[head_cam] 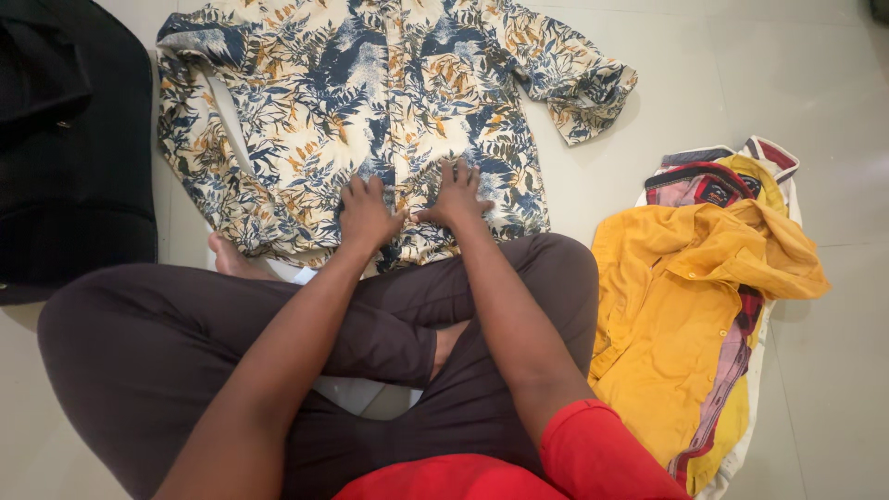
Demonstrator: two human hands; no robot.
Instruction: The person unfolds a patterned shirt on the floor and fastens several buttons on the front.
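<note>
A cream shirt with a blue and orange leaf print (pixel 370 93) lies spread flat on the floor in front of my crossed legs. My left hand (pixel 367 213) presses palm-down on the shirt's lower hem, fingers together. My right hand (pixel 457 196) rests flat just beside it on the same hem, fingers spread apart. The two thumbs nearly touch near the shirt's button line. Neither hand grips the fabric.
A heap of clothes with a yellow shirt (pixel 685 306) on top lies on the floor at my right. A black bag (pixel 69 139) sits at the far left. My legs in dark trousers (pixel 185 343) are crossed on the pale tile floor (pixel 741 83).
</note>
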